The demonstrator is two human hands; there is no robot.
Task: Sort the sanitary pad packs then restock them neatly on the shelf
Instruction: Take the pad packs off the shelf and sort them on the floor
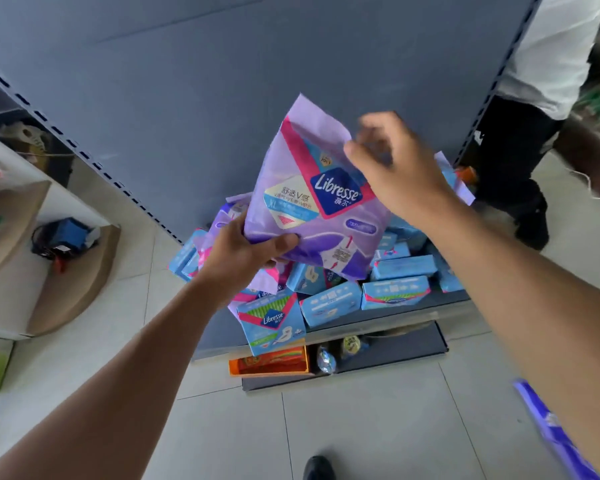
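My left hand [243,252] grips the lower left edge of a purple Libresse pad pack [305,202] and holds it up above the shelf. My right hand [392,164] is at the pack's upper right edge, fingers curled and blurred, thumb touching the edge. Below them a jumbled heap of blue pad packs [399,268] and a few more purple ones lies on the low grey shelf [378,315]. One blue Libresse pack [274,322] hangs over the shelf's front edge.
The grey shelving back panel [222,98] rises behind the heap. An orange box [269,362] and small wrapped items sit on the bottom shelf. Another person [520,133] stands at the right. A purple pack [555,431] lies on the tiled floor. Cardboard and a blue device [66,237] are at left.
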